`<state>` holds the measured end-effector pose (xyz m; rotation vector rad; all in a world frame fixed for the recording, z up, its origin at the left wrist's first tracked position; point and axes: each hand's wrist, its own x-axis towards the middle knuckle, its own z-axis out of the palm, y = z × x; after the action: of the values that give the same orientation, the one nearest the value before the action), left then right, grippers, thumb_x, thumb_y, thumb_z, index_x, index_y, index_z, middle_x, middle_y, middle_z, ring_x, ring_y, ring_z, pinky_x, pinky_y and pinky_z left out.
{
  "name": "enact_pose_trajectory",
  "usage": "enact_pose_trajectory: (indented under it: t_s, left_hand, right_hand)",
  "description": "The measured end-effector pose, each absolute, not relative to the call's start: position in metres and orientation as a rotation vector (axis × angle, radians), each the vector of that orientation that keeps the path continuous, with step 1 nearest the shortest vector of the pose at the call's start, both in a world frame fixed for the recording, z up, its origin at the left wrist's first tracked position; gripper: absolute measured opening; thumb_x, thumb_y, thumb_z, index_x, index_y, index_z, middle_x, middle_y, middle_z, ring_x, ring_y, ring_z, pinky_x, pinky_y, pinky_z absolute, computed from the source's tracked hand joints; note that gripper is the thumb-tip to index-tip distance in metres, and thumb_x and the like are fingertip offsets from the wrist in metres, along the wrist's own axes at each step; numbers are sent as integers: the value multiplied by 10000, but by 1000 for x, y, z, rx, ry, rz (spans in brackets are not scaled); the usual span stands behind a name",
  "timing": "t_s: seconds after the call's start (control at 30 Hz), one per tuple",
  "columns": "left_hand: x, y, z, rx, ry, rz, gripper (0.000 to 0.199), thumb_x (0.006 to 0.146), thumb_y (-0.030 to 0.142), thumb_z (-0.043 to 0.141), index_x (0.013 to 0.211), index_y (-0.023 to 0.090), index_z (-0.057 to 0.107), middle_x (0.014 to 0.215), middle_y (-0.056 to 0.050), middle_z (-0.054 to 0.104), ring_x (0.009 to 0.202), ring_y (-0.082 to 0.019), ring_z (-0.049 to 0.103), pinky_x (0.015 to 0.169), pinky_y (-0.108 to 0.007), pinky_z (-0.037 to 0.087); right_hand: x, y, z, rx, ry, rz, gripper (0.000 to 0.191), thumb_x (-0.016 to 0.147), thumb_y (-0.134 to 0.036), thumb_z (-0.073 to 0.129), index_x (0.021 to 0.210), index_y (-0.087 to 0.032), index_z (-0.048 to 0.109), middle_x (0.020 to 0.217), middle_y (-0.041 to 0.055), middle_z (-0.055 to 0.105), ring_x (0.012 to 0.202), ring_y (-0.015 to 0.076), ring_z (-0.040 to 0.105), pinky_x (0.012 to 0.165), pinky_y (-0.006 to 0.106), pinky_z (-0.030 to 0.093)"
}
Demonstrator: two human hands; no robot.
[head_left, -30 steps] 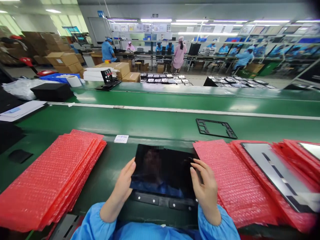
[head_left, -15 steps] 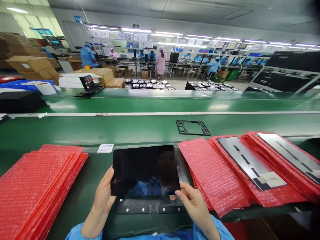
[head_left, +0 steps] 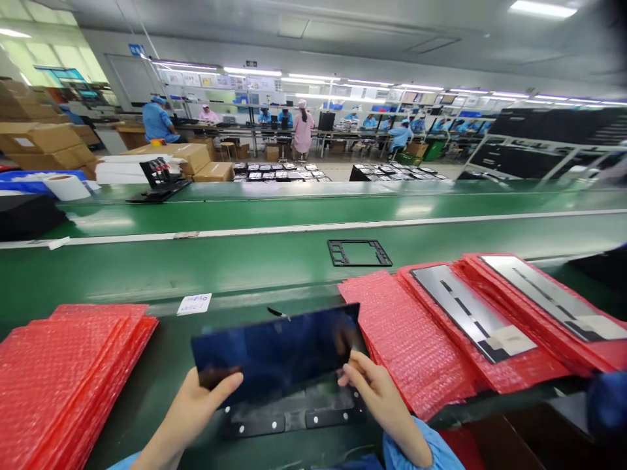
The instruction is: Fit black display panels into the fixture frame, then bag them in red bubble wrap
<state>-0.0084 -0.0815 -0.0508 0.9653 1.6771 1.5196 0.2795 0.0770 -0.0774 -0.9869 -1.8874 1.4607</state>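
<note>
Glossy dark glass panel between a worker's fingers; dimpled, shiny red plastic bubble wrap just right of them, a matt black plate below, smooth green belting beyond.

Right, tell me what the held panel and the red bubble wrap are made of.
The dark panel looks like glass with a glossy finish: it mirrors blue reflections sharply, though it could be plastic. The red bubble wrap looks like thin plastic film, slightly shiny, with small air bubbles.
</note>
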Motion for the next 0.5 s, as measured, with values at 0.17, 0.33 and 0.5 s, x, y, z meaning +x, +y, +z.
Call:
enact_pose_trajectory:
  t_s: [0.17, 0.33, 0.5]
  left_hand:
    - [-11, -65, -20, 2219, 1707, 1352, 427, 707, 218, 729, 1086, 414, 708, 1108, -36, 720, 1168, -332, 582, 983, -487, 488]
    - [-42, 2, -17, 1590, 1842, 1485, 268, 697, 384, 725, 929, 260, 770, 922, -67, 764, 875, -303, 706, 836, -418, 568]
    - [-81, 81, -27, 698, 1891, 1692, 458, 555, 373, 831, 947, 171, 704, 936, -80, 754, 916, -284, 693, 842, -413, 558]
  right_hand:
    - [305, 89, -80, -985, -2043, 1194, 424, 891, -451, 506, 1232, -208, 571, 1012, 92, 733, 828, 208, 708, 718, 336, 575]
    - [358, 130, -82, -1147, -2311, 358, 350, 940, -221, 382, 1144, -227, 666, 1178, 88, 688, 1142, 228, 603, 1007, 433, 456]
    - [389, 147, -103, -1567, -2335, -113, 352, 899, -359, 508, 1186, -217, 655, 1302, 138, 607, 1195, 306, 554, 947, 475, 482]
